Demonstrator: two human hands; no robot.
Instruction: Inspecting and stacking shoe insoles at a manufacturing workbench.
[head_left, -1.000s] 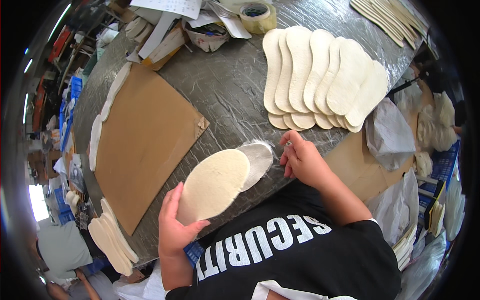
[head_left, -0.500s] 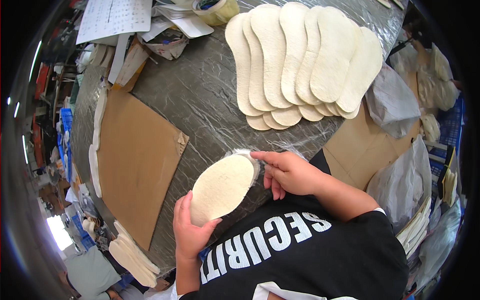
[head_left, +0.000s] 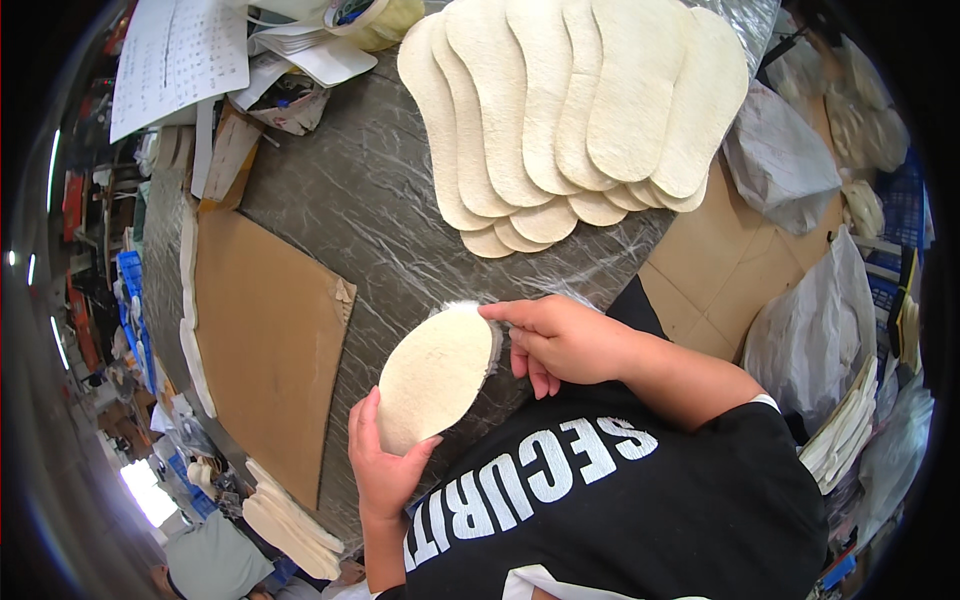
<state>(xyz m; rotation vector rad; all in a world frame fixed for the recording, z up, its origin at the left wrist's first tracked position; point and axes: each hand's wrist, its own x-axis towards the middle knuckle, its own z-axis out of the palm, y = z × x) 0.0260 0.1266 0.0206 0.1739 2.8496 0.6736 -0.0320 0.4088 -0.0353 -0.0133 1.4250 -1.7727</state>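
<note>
Looked matt and softly fuzzy on the cream insole (head_left: 435, 375), felt-like, with pale fluff (head_left: 461, 306) at its rim. Appeared equally matt across the fanned insoles (head_left: 550, 120). Shone in crinkled, glossy plastic film (head_left: 385, 190) over the table (head_left: 300, 190). Was dull and smooth (cardboard, by its look) on the brown sheet (head_left: 262, 345).

On the table (head_left: 340, 170), a fan of insoles (head_left: 560, 110) lies at the top centre of the frame, with papers (head_left: 180, 70) and a tape roll (head_left: 385, 22) to its left, and a plastic bag (head_left: 780, 160) and a cardboard piece (head_left: 720, 265) beyond the table's right edge. A cardboard sheet (head_left: 260, 350) lies at left centre, a stack of insoles (head_left: 290, 520) just below it. Right of that sheet and below the fan, an insole piece (head_left: 432, 375) sits between the left hand (head_left: 388, 465), at its lower left, and the right hand (head_left: 565, 338), at its upper right.
</note>
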